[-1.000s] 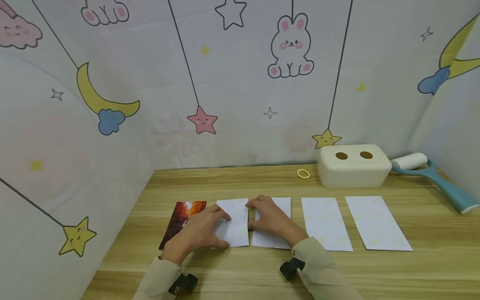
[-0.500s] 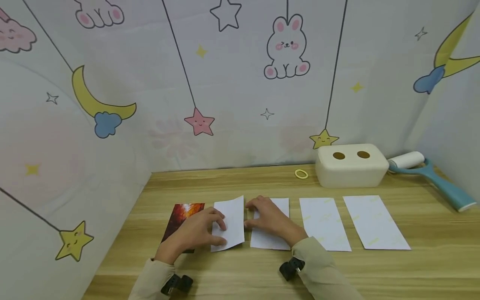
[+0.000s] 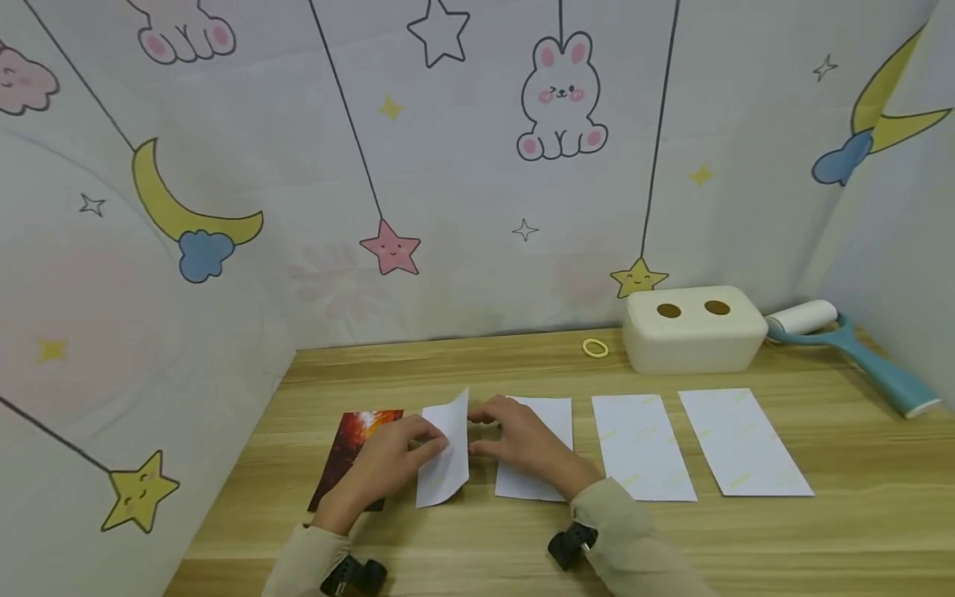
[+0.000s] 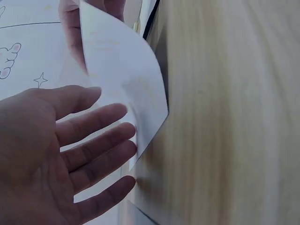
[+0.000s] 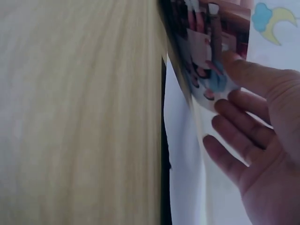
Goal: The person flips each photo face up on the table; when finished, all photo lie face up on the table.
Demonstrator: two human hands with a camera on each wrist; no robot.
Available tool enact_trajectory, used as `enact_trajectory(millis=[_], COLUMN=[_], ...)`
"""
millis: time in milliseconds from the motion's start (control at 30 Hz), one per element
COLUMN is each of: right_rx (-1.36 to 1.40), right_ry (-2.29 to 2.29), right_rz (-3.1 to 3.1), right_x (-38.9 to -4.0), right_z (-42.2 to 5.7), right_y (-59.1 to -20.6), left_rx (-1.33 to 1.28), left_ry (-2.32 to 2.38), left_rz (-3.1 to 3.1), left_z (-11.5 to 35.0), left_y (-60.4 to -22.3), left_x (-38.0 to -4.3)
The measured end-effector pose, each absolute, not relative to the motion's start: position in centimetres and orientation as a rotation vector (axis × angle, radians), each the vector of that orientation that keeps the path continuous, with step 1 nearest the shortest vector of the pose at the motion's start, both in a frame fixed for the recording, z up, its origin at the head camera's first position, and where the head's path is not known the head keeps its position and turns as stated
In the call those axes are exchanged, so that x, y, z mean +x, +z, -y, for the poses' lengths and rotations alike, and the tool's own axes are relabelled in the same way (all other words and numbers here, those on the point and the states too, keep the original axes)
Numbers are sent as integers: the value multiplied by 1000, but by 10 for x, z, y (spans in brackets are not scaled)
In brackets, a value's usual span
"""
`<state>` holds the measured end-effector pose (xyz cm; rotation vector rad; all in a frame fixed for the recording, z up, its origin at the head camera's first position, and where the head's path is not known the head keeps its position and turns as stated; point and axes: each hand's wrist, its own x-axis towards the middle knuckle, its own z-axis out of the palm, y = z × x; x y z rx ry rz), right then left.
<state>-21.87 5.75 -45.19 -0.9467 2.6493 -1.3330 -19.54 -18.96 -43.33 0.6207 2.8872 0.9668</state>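
Note:
A card (image 3: 440,464), white on its upper face, stands partly lifted from the table, its right edge raised and bent upward. My left hand (image 3: 399,456) is at its white face, fingers extended and slightly spread in the left wrist view. My right hand (image 3: 522,435) is at the raised edge, the thumb overlapping the underside in the right wrist view. That underside is a colour photo (image 5: 211,56) with figures on it. Left of it lies a dark red-orange picture card (image 3: 346,448), face up, partly behind my left hand. Another white card (image 3: 555,414) lies partly under my right hand.
Two more white cards (image 3: 643,448) (image 3: 746,444) lie flat to the right. Behind them are a cream box (image 3: 694,344) with two holes, a yellow ring (image 3: 595,348) and a blue-handled lint roller (image 3: 873,356). A patterned cloth (image 3: 462,182) hangs behind the table.
The card between my hands has gone from flat to lifted along its right edge. My right hand has shifted left to that edge; my left thumb and fingers have come closer together.

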Motion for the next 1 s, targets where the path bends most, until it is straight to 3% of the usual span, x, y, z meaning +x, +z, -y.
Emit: enact_trajectory(millis=[533, 1000], right_rx=[-884, -905], right_ry=[-1387, -1378], right_rz=[-2511, -2535], right_x=[-209, -208], right_z=[-45, -40], right_y=[-452, -454], left_rx=[263, 266], left_ry=[1131, 1329], left_rz=[-2907, -2817], left_z=[178, 175], left_y=[-436, -435], left_x=[-196, -196])
